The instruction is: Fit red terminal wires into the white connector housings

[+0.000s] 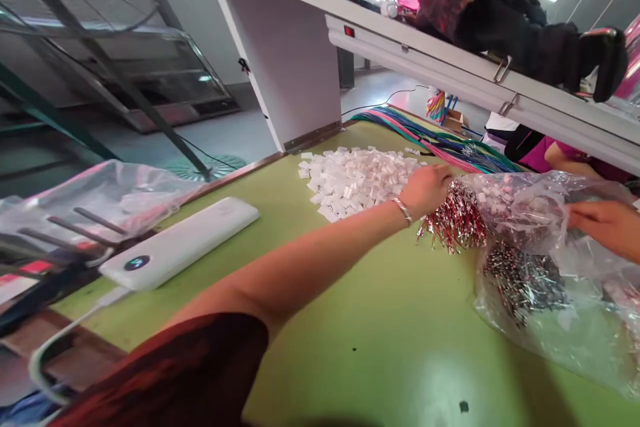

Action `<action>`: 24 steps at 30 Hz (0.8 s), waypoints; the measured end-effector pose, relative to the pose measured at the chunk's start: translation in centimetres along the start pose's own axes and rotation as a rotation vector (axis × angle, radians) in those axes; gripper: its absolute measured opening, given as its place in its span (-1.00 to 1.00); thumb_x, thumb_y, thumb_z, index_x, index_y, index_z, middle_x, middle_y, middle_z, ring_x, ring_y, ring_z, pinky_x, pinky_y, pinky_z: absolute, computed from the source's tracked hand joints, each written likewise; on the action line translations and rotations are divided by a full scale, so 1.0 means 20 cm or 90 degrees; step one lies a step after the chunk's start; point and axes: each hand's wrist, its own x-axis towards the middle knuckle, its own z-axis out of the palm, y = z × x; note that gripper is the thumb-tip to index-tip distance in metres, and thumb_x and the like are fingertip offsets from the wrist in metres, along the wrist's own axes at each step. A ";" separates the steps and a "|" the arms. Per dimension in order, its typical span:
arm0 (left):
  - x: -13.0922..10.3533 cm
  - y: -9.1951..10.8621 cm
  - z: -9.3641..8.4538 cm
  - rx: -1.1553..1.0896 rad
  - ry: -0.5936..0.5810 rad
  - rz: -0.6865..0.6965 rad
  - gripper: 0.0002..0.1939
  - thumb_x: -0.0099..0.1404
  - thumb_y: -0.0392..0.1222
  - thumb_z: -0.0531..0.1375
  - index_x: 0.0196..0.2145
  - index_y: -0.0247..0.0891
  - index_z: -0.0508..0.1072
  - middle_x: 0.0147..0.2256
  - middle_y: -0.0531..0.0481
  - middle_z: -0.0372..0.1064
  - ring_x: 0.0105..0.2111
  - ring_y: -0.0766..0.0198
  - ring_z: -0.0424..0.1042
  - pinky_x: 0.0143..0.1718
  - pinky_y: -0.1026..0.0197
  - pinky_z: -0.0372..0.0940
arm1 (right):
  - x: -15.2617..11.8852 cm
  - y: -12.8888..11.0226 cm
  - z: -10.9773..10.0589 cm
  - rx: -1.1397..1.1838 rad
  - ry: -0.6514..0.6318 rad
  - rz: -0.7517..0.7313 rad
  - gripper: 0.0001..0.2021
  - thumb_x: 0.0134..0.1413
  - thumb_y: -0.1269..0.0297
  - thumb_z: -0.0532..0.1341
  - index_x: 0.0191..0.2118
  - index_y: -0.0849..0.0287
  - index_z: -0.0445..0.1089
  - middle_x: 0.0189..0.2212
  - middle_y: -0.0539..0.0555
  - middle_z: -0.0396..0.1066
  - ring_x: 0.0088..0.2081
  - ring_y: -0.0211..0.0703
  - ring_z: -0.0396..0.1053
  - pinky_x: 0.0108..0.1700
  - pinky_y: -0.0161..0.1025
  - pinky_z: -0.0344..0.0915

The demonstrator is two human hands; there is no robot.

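Observation:
My left hand [424, 191] reaches across the green tabletop, its fingers closed at the top of a bundle of short red wires [457, 219] with shiny metal ends. The bundle lies at the mouth of a clear plastic bag [590, 330]. My right hand [607, 223], at the right edge, grips the bag's upper part. Through the film I see a bundle of dark wires [523, 280] and some pale pieces. Just left of my left hand spreads a heap of small white plastic connector housings [357, 180].
A white power bank [183, 243] with a plugged-in cable lies at the left. Long coloured wires [430, 137] run along the table's far side. Above them slants a white shelf [425, 40] with dark cloth on it. Part of another person's arm [560, 157] shows behind the bag.

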 end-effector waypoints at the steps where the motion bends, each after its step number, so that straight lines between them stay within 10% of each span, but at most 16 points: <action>1: -0.04 -0.09 0.02 0.015 -0.047 -0.043 -0.67 0.34 -0.28 -0.08 -0.17 -0.37 0.45 -0.19 -0.14 0.43 -0.14 0.18 0.35 -0.03 0.15 0.21 | -0.08 -0.05 -0.02 -0.057 -0.018 0.019 -0.75 0.08 0.03 0.15 -0.33 0.01 0.51 -0.37 0.17 0.50 -0.40 -0.10 0.41 -0.32 -0.03 0.27; 3: -0.13 -0.21 0.08 0.026 -0.110 -0.087 -0.79 0.25 -0.26 0.06 -0.35 -0.36 0.49 -0.35 -0.11 0.45 -0.26 0.16 0.40 -0.13 0.18 0.26 | -0.22 -0.20 0.00 -0.081 0.059 0.012 -0.73 0.06 -0.02 0.12 -0.22 -0.08 0.47 -0.30 0.16 0.51 -0.41 -0.04 0.40 -0.36 0.01 0.25; 8: -0.23 -0.21 0.22 0.015 -0.150 -0.152 -0.78 0.24 -0.21 0.08 -0.40 -0.35 0.48 -0.35 -0.16 0.45 -0.27 0.13 0.41 -0.18 0.19 0.28 | -0.18 -0.60 0.44 -0.006 -0.200 -0.047 -0.74 0.19 0.27 0.02 -0.20 0.05 0.45 -0.21 0.09 0.48 -0.19 -0.07 0.41 -0.17 -0.16 0.29; 14: -0.18 -0.13 0.30 -0.083 -0.120 -0.195 -0.80 0.24 -0.19 0.10 -0.29 -0.35 0.46 -0.34 -0.16 0.45 -0.30 0.13 0.43 -0.23 0.20 0.30 | 0.24 -0.51 0.86 -0.131 -0.075 0.096 -0.67 0.17 0.41 -0.01 -0.03 0.44 0.34 -0.13 0.42 0.38 -0.04 0.09 0.32 -0.03 -0.07 0.17; 24: -0.09 -0.14 0.35 -0.277 -0.096 -0.310 -0.75 0.18 -0.25 0.16 -0.17 -0.38 0.40 -0.18 -0.23 0.43 -0.14 0.09 0.41 -0.12 0.18 0.29 | 0.30 -0.52 1.05 -0.183 0.001 0.171 -0.62 0.20 0.30 -0.07 -0.12 0.44 0.39 -0.23 0.45 0.38 -0.13 0.17 0.33 -0.09 -0.01 0.13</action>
